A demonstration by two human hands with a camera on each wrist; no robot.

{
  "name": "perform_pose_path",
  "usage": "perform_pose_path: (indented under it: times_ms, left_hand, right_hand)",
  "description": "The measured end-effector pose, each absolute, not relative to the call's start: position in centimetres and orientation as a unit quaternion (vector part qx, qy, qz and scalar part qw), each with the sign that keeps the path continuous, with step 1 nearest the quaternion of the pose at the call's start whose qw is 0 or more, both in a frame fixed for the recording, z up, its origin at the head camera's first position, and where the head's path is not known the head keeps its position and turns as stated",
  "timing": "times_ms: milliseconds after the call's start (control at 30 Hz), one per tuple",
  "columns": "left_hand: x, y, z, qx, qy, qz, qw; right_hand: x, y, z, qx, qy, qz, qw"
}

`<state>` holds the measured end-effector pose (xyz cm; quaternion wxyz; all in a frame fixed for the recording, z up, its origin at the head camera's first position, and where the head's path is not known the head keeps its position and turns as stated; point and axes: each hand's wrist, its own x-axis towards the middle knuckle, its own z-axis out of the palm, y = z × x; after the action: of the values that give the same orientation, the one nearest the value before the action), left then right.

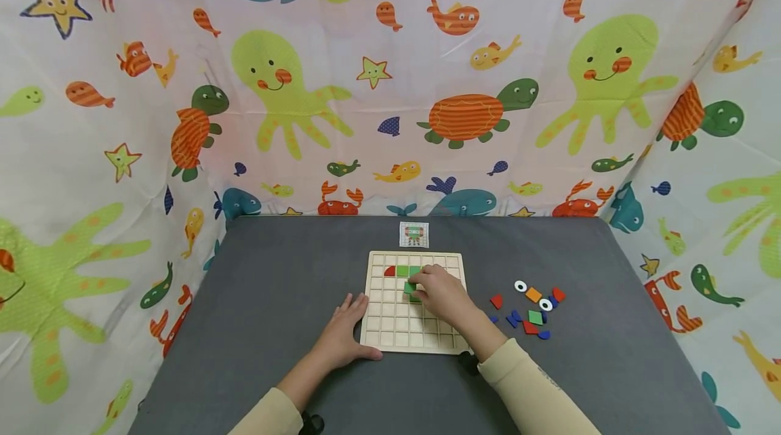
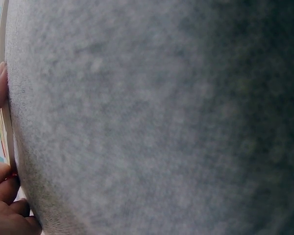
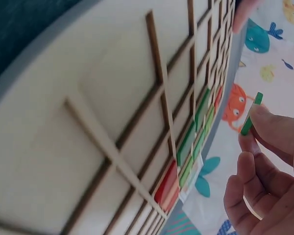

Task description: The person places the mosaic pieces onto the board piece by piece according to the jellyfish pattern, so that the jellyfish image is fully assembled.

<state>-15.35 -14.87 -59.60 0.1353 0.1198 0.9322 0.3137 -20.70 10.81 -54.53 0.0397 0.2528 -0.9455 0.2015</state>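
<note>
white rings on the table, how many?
2 visible in the head view: one white ring lies up-left of the orange piece, the other white ring down-right of it. The right forearm may hide more.

The board [image 1: 387, 323] looks smooth wood, the grey table cover [image 1: 293, 286] matt cloth.

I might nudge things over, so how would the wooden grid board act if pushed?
The wooden grid board would probably slide rather than tip, since it lies flat and broad on the gray tabletop. It looks stiff, its edges running straight. The colored pieces in its cells would likely travel along, held by raised ridges.
</note>
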Motion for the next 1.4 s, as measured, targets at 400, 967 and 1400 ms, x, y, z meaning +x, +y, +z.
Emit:
perform_pose_path:
  times_ms: [400, 967, 1400]
  left_hand:
    - [-15.2, -14.8, -59.3, 0.122, 0.931, 0.317, 0.133]
    - [-15.2, -14.8, -59.2, 0.123, 0.932, 0.316, 0.130]
    - [-15.2, -14.7, -59.3, 0.121, 0.932, 0.313, 0.134]
  right_hand:
    - [-21.4, 9.0, -56.2, 0.244, -0.953, 0.177, -0.005]
    - [-21.2, 8.5, -55.9, 0.257, -0.945, 0.203, 0.007]
    - [-20.0, 13.1, -55.2, 0.214, -0.949, 0.229, 0.038]
